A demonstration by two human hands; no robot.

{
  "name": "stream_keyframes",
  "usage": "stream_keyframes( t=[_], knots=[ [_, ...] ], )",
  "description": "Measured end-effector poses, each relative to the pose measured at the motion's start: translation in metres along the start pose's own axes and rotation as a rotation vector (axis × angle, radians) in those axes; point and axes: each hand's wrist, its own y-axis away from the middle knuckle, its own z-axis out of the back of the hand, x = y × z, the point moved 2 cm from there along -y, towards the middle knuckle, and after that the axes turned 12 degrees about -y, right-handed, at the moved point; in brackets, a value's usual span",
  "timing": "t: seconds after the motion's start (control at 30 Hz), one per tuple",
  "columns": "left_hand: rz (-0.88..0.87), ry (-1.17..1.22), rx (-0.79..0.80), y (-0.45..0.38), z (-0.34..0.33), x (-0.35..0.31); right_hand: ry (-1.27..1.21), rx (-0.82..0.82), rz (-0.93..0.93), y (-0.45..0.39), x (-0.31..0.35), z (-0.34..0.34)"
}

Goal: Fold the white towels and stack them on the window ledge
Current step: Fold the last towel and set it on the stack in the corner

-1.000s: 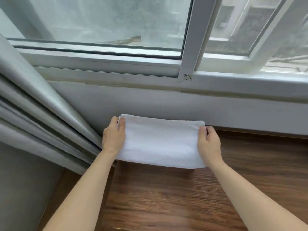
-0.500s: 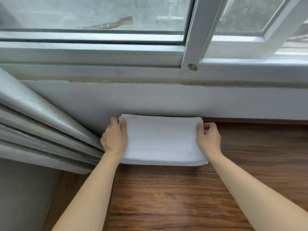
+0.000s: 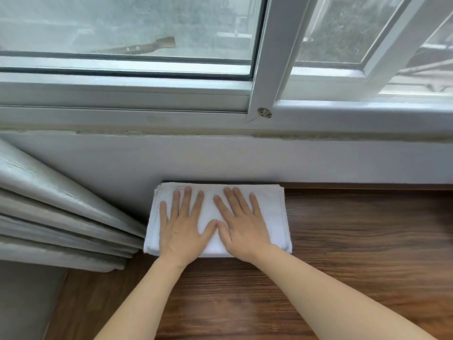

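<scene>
A stack of folded white towels [image 3: 273, 217] lies on the dark wooden window ledge [image 3: 355, 253], pushed back against the white wall below the window. Several layered edges show along its left side. My left hand [image 3: 182, 228] lies flat on the left half of the top towel, fingers spread. My right hand [image 3: 241, 224] lies flat on the right half, fingers spread too. The two thumbs almost touch at the middle. Neither hand grips anything.
A grey pleated curtain [image 3: 56, 217] hangs at the left, its folds reaching down to the ledge beside the towels. The white window frame [image 3: 264, 69] and sill run across the top. The wooden ledge extends to the right and towards me.
The towels have been set down on the ledge against the wall. Both hands let go of the stack's ends and now rest flat on top. The camera tilted down.
</scene>
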Motion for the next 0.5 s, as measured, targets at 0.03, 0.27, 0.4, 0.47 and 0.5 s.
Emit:
stream_keyframes(
  t=[0.03,0.27,0.4,0.47,0.5],
  knots=[
    [0.030,-0.015,0.012,-0.001,0.000,0.007,0.026,0.011,-0.021,0.002,-0.006,0.002],
    [0.101,-0.027,0.038,-0.002,0.003,0.022,0.056,0.019,-0.129,0.015,-0.032,0.014],
    [0.112,-0.027,0.040,-0.001,0.004,0.021,0.050,0.010,-0.147,0.026,-0.044,0.018],
    [0.103,-0.042,0.034,-0.001,0.005,0.020,0.036,0.024,-0.140,0.032,-0.050,0.023],
    [0.097,-0.052,0.034,-0.001,0.006,0.019,0.030,0.041,-0.136,0.034,-0.051,0.026]
  ],
)
